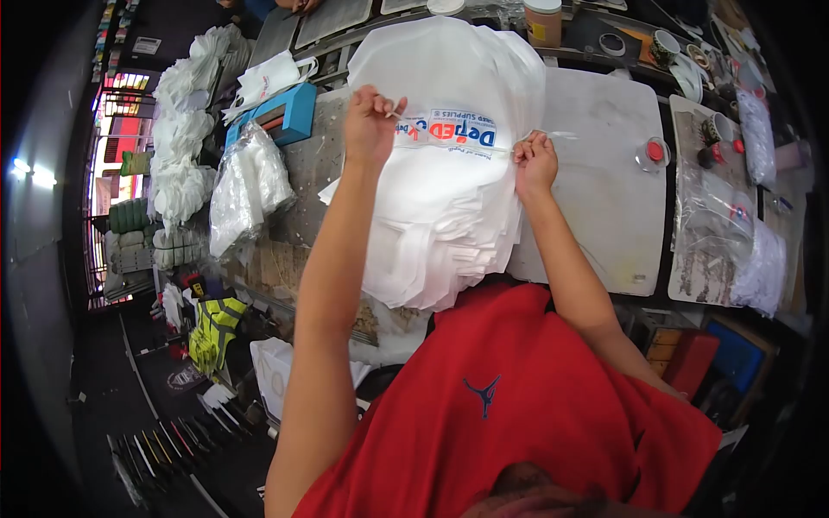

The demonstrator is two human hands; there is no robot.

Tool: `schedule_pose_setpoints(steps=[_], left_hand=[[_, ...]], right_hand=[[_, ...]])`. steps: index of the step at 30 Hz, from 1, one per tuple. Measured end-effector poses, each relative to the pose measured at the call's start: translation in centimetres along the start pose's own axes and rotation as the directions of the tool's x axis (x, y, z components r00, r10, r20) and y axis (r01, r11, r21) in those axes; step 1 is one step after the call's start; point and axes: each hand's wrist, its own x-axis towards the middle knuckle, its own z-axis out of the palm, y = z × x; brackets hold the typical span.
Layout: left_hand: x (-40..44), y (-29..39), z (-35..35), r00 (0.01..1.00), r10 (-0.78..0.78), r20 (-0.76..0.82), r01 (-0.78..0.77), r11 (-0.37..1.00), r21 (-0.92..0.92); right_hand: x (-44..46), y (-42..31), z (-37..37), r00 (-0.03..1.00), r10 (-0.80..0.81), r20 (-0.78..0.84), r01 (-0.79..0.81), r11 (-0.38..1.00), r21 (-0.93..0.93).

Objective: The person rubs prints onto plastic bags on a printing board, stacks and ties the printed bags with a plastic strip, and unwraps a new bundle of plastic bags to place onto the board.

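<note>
A thick stack of white fabric bags [432, 233] lies on the table in front of me, its lower edges fanned out. Printed lettering in blue and red [466, 129] shows on the top bag. My left hand [371, 121] is closed over the left side of the stack, a thin white end poking out of its fingers. At the right edge of the stack, my right hand [535, 162] pinches a thin white strip [566, 135], whose loose tail sticks out to the right. Whether one strip runs between both hands is hard to see.
Left of the stack are a clear plastic-wrapped bundle [250, 186] and a blue box [294, 116]. A small clear container with a red top [654, 154] sits on the right board. Jars [543, 22] stand at the back. Another person's hand [304, 5] shows at the top.
</note>
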Motion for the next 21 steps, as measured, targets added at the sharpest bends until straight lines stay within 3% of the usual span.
schedule_pose_setpoints(steps=[1,2,3,4,5,7,9,10,12,16,17,18,19,21], left_hand=[[0.4,-0.1,-0.6,1.000,0.000,-0.001,0.000,1.000,-0.002],[1.4,-0.1,-1.0,0.980,-0.163,0.111,0.130,0.957,0.258],[2.2,-0.5,-1.5,0.920,-0.353,0.171,0.222,0.828,0.516],[2.1,-1.0,-1.1,0.955,-0.276,0.109,-0.019,0.310,0.951],[2.1,-1.0,-1.6,0.949,-0.291,0.119,-0.022,0.316,0.948],[1.0,0.1,-3.1,0.874,-0.308,0.374,-0.437,-0.166,0.884],[1.0,-0.1,-3.7,0.868,-0.319,0.380,-0.444,-0.159,0.882],[1.0,-0.5,-4.1,0.909,-0.266,0.322,-0.367,-0.143,0.919],[0.3,-1.2,-6.4,0.946,-0.214,0.244,-0.270,-0.104,0.957],[2.1,-3.7,-11.5,0.943,0.102,0.316,-0.323,0.060,0.945],[0.6,-3.2,-11.6,0.946,0.193,0.261,-0.288,0.124,0.950],[0.5,-2.4,-11.3,0.995,0.056,0.088,-0.097,0.196,0.976],[1.4,-2.6,-11.7,0.993,0.070,0.091,-0.103,0.204,0.973],[1.3,-3.4,-13.2,0.991,0.096,0.092,-0.123,0.405,0.906]], right_hand=[[-0.2,-0.1,0.1,1.000,0.000,0.000,0.000,1.000,-0.002],[0.2,-0.4,0.3,1.000,0.019,-0.018,-0.019,1.000,-0.012],[0.2,-0.6,0.3,0.998,0.040,-0.050,-0.041,0.999,-0.018],[0.0,-0.7,0.1,0.997,0.029,-0.073,-0.031,0.999,-0.017],[0.3,-0.9,0.3,0.998,0.037,-0.041,-0.039,0.998,-0.040],[0.2,-1.7,0.2,0.999,0.053,-0.010,-0.053,0.996,-0.072],[0.4,-2.3,0.9,0.994,0.110,-0.029,-0.113,0.984,-0.138],[0.7,-2.5,1.0,0.994,0.103,-0.034,-0.107,0.984,-0.145],[1.3,-3.1,0.1,0.993,0.081,-0.091,-0.108,0.929,-0.355],[2.2,-3.8,-1.3,0.960,0.130,-0.247,-0.231,0.867,-0.442],[1.7,-3.9,-1.3,0.977,0.099,-0.189,-0.171,0.892,-0.418],[1.3,-3.4,-1.1,0.989,0.061,-0.132,-0.106,0.921,-0.374],[1.1,-3.7,0.8,0.992,0.055,-0.118,-0.096,0.919,-0.382],[-1.0,-5.1,4.6,0.984,-0.096,0.150,0.118,0.983,-0.141]])
